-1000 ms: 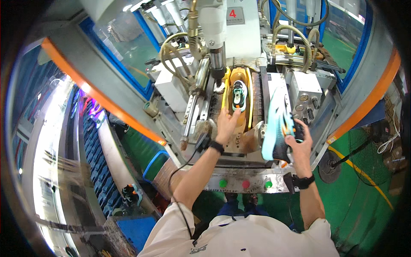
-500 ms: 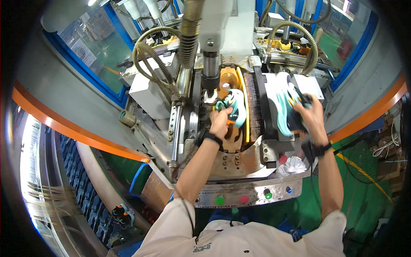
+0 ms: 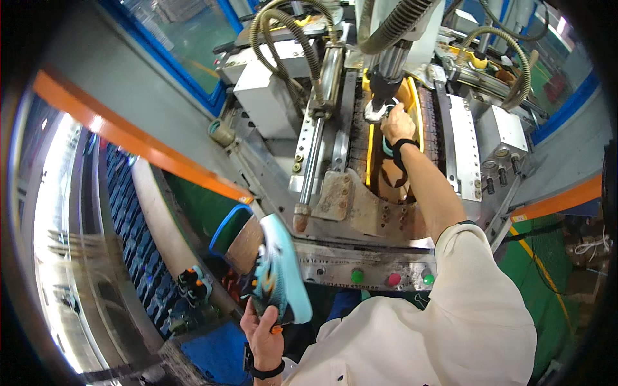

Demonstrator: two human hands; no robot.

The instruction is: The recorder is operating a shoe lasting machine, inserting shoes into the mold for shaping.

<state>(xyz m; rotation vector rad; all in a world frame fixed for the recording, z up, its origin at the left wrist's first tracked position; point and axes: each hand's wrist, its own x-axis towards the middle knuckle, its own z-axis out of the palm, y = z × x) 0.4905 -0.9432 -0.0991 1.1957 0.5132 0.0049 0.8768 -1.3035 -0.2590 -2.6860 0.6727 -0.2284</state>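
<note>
A: Where is the turquoise shoe [image 3: 278,273]?

B: It is in the left hand [image 3: 262,332], low down and to the left, in front of the front edge of the machine [image 3: 335,193]. The fingers are closed around its heel end, and the pale sole faces to the right. The toe points up toward the machine.

A: And the right hand [image 3: 397,123]?

B: It reaches far in, to the back part of the machine bed. It lies on a second shoe [image 3: 388,145] that sits in the yellow mould [image 3: 412,103], just under the vertical press head [image 3: 384,83]. The fingers are curled on it, but I cannot tell if they really grip it.

A: What is around?

B: On the front panel [image 3: 360,270] there are three round buttons [image 3: 393,278], two green and one pink. Ribbed hoses [image 3: 283,26] bend above the back of the machine. At the left a blue bin [image 3: 233,225] stands beside the held shoe.
</note>
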